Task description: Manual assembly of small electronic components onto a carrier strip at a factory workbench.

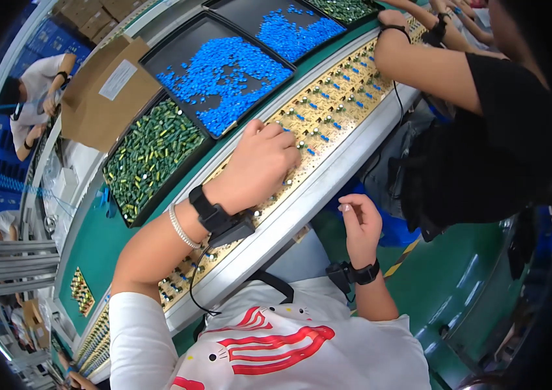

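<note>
My left hand [259, 168] reaches over a long row of tan circuit boards [349, 112], its fingers bent down and pressed together at the board surface. Whatever its fingertips hold is hidden beneath the hand. Small blue parts, dark green cylinders and other components stand on the boards. Off the near side of the rail, in front of my body, is my right hand [362, 224], with thumb and fingers curled toward each other. Anything pinched there is too small to make out. Both wrists wear black bands with a small device.
Beyond the boards lie black trays of blue parts [220, 78] and a tray of green cylindrical parts [152, 153]. A cardboard flap [97, 97] stands behind. The metal rail [302, 198] runs along the near side. A co-worker's arm [425, 68] reaches over the line at right.
</note>
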